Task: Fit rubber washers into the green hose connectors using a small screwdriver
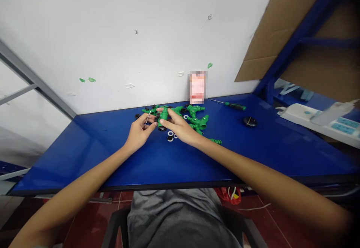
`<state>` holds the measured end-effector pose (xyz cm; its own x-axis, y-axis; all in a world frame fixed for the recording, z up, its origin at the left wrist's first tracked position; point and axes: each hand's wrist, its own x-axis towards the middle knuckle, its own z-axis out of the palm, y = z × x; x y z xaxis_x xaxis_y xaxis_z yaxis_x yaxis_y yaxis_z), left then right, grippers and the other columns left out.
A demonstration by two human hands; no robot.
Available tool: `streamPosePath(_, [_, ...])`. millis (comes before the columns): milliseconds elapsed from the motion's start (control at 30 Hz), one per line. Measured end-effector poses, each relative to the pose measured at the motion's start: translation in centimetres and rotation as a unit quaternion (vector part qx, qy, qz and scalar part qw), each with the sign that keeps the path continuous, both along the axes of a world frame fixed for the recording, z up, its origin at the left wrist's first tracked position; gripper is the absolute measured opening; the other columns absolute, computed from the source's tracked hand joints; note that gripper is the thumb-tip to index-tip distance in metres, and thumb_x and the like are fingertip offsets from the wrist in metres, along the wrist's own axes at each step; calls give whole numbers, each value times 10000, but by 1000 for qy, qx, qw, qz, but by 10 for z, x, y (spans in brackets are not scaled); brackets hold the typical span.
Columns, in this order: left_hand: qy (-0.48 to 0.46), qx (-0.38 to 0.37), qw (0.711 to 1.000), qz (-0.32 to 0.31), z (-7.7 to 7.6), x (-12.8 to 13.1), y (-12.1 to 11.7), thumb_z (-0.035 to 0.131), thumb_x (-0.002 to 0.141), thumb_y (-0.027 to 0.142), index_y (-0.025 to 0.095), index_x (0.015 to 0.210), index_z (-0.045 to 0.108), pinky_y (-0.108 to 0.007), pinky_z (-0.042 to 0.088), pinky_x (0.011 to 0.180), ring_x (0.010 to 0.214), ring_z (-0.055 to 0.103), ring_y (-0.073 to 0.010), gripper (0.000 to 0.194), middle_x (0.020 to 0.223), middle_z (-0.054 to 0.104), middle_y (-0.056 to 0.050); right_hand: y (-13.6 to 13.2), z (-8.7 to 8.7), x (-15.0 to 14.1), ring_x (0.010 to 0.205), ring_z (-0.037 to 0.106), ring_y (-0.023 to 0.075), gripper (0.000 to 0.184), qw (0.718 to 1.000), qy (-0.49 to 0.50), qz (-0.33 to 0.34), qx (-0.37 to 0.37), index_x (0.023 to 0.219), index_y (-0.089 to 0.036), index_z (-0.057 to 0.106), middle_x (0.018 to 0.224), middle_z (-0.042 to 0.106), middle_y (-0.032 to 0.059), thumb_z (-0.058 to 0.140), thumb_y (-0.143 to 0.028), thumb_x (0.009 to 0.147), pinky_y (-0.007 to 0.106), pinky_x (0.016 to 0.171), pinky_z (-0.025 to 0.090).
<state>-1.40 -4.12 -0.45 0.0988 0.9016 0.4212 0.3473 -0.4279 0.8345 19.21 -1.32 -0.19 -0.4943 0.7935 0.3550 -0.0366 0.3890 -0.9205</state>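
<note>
A green plastic hose connector (163, 116) with black collars is held up over the table, between my two hands. My right hand (180, 126) is closed around its body, thumb in front and fingers behind. My left hand (140, 130) is closed at the connector's black side collar, with a thin metal rod (148, 117) sticking up from its fingers. Just below lie white washers (170, 133) and a small black ring (170, 138). More green connectors (198, 121) lie behind and to the right of my right hand, which partly hides them.
A screwdriver (235, 106) with a green and black handle lies at the back right. Near it is a dark round coil (249, 121). A blurred-out pink item (197, 87) leans against the wall. A white power strip (320, 122) stands at the far right of the blue table (84, 150).
</note>
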Motion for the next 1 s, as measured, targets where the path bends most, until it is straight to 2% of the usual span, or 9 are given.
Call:
streamPosePath(200, [76, 36, 996, 14, 13, -9, -7, 657, 1049, 497, 196, 1182, 728, -237, 441, 622, 692, 578, -116, 337, 1031, 742, -42, 5, -2, 4, 1375, 596, 325, 287, 988, -70, -50, 131, 1284, -260, 671, 1388, 667, 111, 632, -415, 1046, 565, 1200, 475])
streamPosePath(267, [73, 32, 997, 0, 15, -10, -7, 676, 1037, 525, 195, 1210, 740, -230, 395, 570, 622, 515, -93, 379, 989, 726, -32, 6, -3, 5, 1264, 618, 317, 265, 983, -92, -46, 152, 1248, -247, 669, 1272, 668, 107, 611, -424, 1059, 553, 1139, 505])
streamPosePath(333, [65, 18, 997, -29, 16, -11, -5, 703, 1015, 546, 192, 1210, 752, -223, 404, 567, 642, 538, -99, 407, 968, 721, -32, 7, -3, 6, 1137, 615, 302, 244, 980, -105, -39, 163, 1164, -243, 671, 1143, 641, 88, 606, -458, 1067, 527, 1058, 536])
streamPosePath(500, [26, 6, 997, -78, 17, -12, -1, 797, 937, 571, 172, 1096, 745, -238, 531, 683, 913, 700, -189, 433, 1017, 752, -74, 3, 4, 7, 1055, 586, 292, 344, 979, -89, -22, 182, 968, -246, 642, 1069, 599, 73, 617, -575, 1064, 509, 1019, 527])
streamPosePath(600, [54, 25, 996, -69, 18, -14, -1, 758, 975, 572, 169, 1088, 736, -233, 499, 631, 811, 677, -162, 419, 980, 750, -67, 1, 7, 7, 1024, 581, 285, 415, 980, -85, -27, 177, 891, -252, 603, 1041, 589, 67, 626, -635, 1046, 499, 1007, 527])
streamPosePath(700, [153, 100, 982, -38, 17, -16, -4, 647, 1064, 529, 173, 1118, 724, -251, 464, 619, 617, 547, -112, 368, 873, 727, -31, -1, 6, 6, 984, 577, 273, 429, 984, -96, -29, 149, 897, -249, 598, 1010, 568, 57, 628, -652, 1037, 476, 961, 532])
streamPosePath(833, [230, 188, 955, -11, 12, -15, -9, 505, 1135, 467, 183, 1071, 682, -284, 512, 735, 701, 632, -158, 341, 860, 728, -49, -2, 2, 2, 999, 594, 274, 435, 990, -81, -4, 117, 952, -241, 607, 1025, 566, 57, 612, -668, 1037, 461, 954, 522])
streamPosePath(933, [223, 193, 956, -6, 11, -12, -11, 471, 1140, 453, 193, 1014, 641, -290, 516, 768, 783, 673, -181, 335, 905, 728, -65, -2, 1, 0, 942, 572, 253, 472, 991, -73, -4, 116, 906, -249, 564, 986, 549, 40, 599, -703, 1033, 440, 913, 523])
streamPosePath(1000, [193, 151, 969, -19, 12, -12, -12, 508, 1123, 464, 195, 1009, 617, -277, 496, 727, 735, 633, -164, 312, 867, 694, -38, -3, 3, 1, 905, 542, 242, 490, 987, -85, -15, 134, 855, -253, 518, 950, 527, 31, 606, -700, 1033, 425, 881, 517])
